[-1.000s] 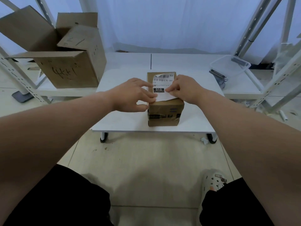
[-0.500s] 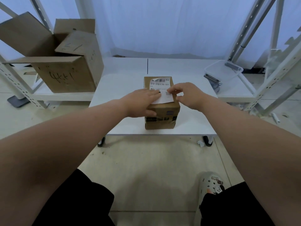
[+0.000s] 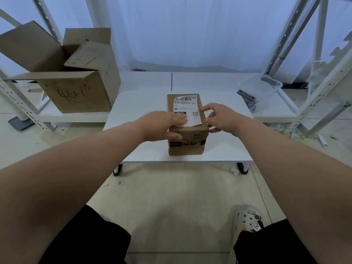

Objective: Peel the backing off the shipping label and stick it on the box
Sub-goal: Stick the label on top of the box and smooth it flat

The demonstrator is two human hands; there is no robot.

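Leftmost, a large open brown cardboard carton (image 3: 76, 86) with handwritten marks on its front sits on a low white shelf (image 3: 76, 117) beside the white desk (image 3: 137, 103). On the desk stands the small brown cardboard box (image 3: 187, 138), dark tape across its near face. The white printed shipping label (image 3: 185, 107) lies along the box's top; its far left corner curls up, and its near edge looks slightly lifted. The left hand (image 3: 162, 125) lies flat on the near left part of the box, its fingers (image 3: 180, 120) spread loosely and pressing on the label's lower left, the thumb against the box's near face. The right hand (image 3: 222, 117) is at the box's right edge, fingers loosely curled and holding nothing, the index fingertip touching the label's right edge. Further right, a clear plastic tub (image 3: 261, 88) sits on a low white shelf, well apart from the box.
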